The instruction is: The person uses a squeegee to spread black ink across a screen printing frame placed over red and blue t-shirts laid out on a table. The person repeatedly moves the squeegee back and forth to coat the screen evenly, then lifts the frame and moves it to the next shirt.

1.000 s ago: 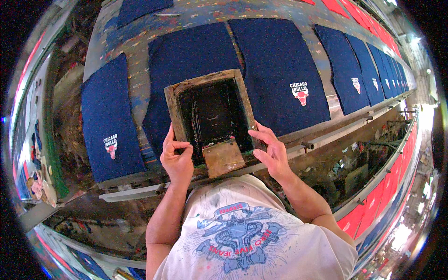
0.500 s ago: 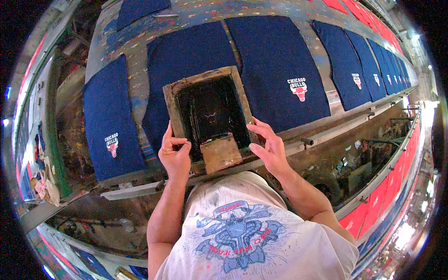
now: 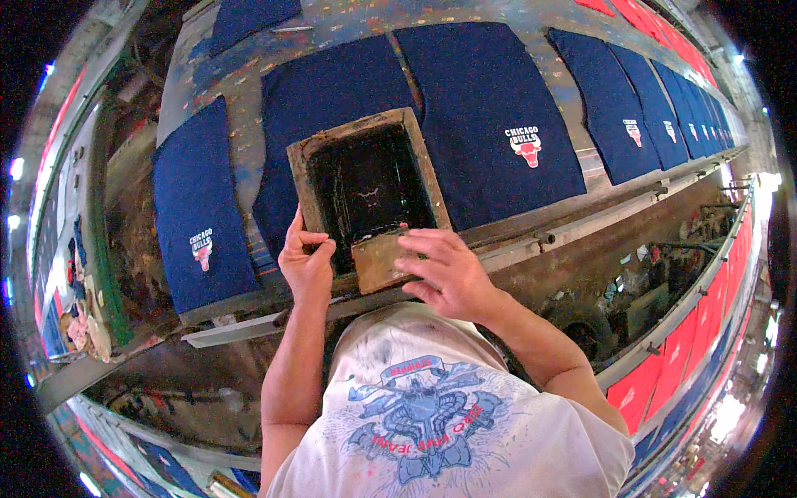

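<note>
A small wooden printing frame with a dark, ink-coated interior rests on a navy fabric panel, near the bench's front edge. My left hand pinches the frame's lower left side. A wooden squeegee board leans at the near end inside the frame. My right hand is over the right part of this board, fingers curved and apart, fingertips at its upper edge; whether they touch it is unclear. Another navy panel with a red-and-white print lies to the right, a narrower one to the left.
The long bench carries a row of printed navy panels receding right, with a metal rail along its front. Red fabric lies on another bench at lower right. A pile of cloths is at far left.
My right hand has left the frame's right side and moved left over the squeegee board. My left hand stays on the frame, which appears slightly higher in the picture.
</note>
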Available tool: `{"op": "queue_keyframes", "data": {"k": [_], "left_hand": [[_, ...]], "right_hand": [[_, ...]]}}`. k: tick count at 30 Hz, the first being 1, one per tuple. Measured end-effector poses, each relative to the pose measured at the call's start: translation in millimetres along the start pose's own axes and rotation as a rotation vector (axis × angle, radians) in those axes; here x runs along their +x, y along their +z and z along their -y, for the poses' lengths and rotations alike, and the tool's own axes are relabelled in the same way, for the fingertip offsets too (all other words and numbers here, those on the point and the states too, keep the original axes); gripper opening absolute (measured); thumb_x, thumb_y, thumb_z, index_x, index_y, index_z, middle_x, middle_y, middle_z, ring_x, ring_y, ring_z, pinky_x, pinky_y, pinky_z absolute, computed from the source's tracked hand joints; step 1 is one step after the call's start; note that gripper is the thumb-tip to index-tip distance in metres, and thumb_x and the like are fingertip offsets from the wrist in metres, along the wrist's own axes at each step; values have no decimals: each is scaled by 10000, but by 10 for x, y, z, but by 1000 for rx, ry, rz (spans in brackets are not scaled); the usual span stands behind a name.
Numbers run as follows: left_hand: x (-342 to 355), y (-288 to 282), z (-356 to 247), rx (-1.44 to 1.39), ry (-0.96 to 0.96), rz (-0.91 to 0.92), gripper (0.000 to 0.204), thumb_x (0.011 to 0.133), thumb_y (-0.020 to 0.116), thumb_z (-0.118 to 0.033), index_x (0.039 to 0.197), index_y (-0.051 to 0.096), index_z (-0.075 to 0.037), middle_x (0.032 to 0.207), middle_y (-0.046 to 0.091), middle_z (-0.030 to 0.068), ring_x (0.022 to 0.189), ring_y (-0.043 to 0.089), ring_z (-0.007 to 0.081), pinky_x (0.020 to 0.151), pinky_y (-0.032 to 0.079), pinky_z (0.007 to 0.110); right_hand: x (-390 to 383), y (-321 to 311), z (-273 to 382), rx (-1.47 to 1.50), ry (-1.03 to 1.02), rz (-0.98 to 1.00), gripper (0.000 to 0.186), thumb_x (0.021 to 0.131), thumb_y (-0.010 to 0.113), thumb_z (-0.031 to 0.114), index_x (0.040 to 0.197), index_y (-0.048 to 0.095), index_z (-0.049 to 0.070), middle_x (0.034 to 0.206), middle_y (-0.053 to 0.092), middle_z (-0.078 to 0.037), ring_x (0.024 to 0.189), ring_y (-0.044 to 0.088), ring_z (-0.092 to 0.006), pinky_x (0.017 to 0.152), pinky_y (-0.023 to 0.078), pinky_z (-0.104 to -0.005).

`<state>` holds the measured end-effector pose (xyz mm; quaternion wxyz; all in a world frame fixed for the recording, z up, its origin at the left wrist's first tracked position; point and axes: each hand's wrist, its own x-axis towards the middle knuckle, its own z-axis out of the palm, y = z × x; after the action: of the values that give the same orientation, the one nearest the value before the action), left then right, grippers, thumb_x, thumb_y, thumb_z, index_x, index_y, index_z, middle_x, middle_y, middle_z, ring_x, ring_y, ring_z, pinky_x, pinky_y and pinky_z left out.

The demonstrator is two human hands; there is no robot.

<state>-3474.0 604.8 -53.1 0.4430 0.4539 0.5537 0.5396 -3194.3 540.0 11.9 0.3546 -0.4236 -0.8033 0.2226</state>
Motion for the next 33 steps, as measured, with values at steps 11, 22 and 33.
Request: {"op": "queue_keyframes", "data": {"k": [11,22,33], "left_hand": [[8,-15,38,216,110,-3,144,778,753,97,895,731,15,1688,582,238,1466,643,286,1214,475,374],[24,-22,144,176,62,-7,429,801,770,103,1218,772,-1,1667,609,211,1396,664,239,1168,515,357],[-29,68,-261,1056,443,-59,410,1010,732,-129,1412,752,-47,1447,718,196,1397,584,442,1198,445,555]], "right_hand": [[445,72,229,-245,-44,145,450,851,754,-18,1293,778,64,1311,750,-105,1260,673,-336,1128,548,-467],[691,-118,-25,-203,-52,419,434,836,712,-77,1254,770,23,1202,767,-156,1174,688,-387,1054,575,-485],[1370,-22,-695,-145,-152,210,409,874,657,-29,1265,768,16,1175,751,-175,1152,672,-402,1057,541,-505]]}}
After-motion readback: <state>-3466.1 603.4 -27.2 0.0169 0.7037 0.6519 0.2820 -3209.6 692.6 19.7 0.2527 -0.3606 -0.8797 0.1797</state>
